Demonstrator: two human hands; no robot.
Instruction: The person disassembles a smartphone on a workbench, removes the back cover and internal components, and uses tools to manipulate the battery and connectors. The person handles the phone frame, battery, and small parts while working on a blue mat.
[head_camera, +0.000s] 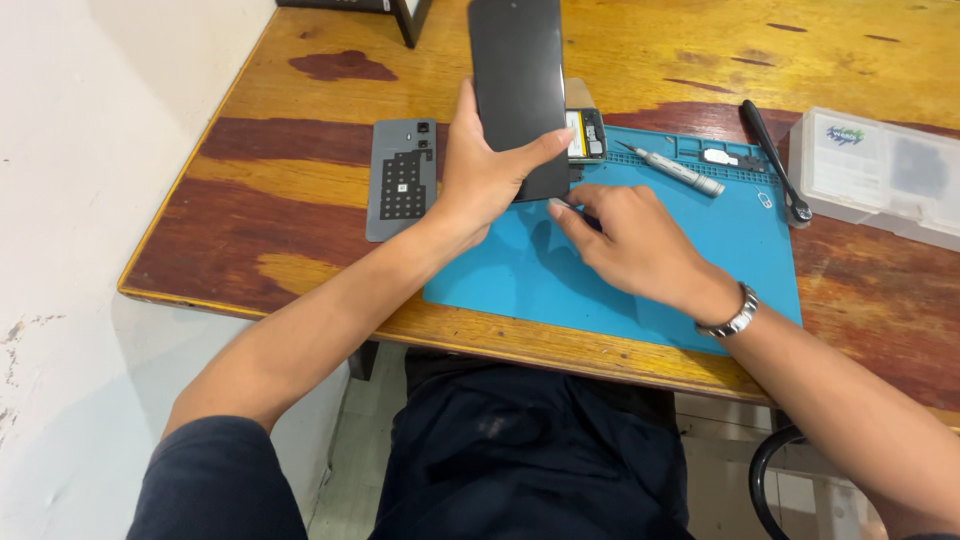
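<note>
The wooden table (640, 60) fills the upper frame, its varnish worn in dark red patches; on it, centre right, lies a blue repair mat (660, 285); at the far right edge sits a clear plastic parts box (880, 175); left of the mat lies a grey phone back cover (402, 180), inner side up, with black adhesive pads.

The black phone screen panel (520, 85) stands tilted at upper centre, its lower end at the mat's top edge; the left hand (485, 175) is closed round its lower part, thumb across the glass face, fingers behind. The panel is a smooth, glossy, dark rectangle with rounded corners; it is probably light, thin, stiff and brittle, slippery on the face, so the edges near the lower end look the safest place to hold, without flexing. Behind it, partly hidden, lies the phone body (586, 135) with its battery showing.

The right hand (630, 235), a metal bracelet (733, 318) on its wrist, rests on the mat at centre; its fingertips pinch a small pale thing beside the panel's lower corner, too small to tell.

At the mat's top right lie 2 tools: a black-handled tool (772, 160) and a smaller silver precision screwdriver (675, 170).
</note>
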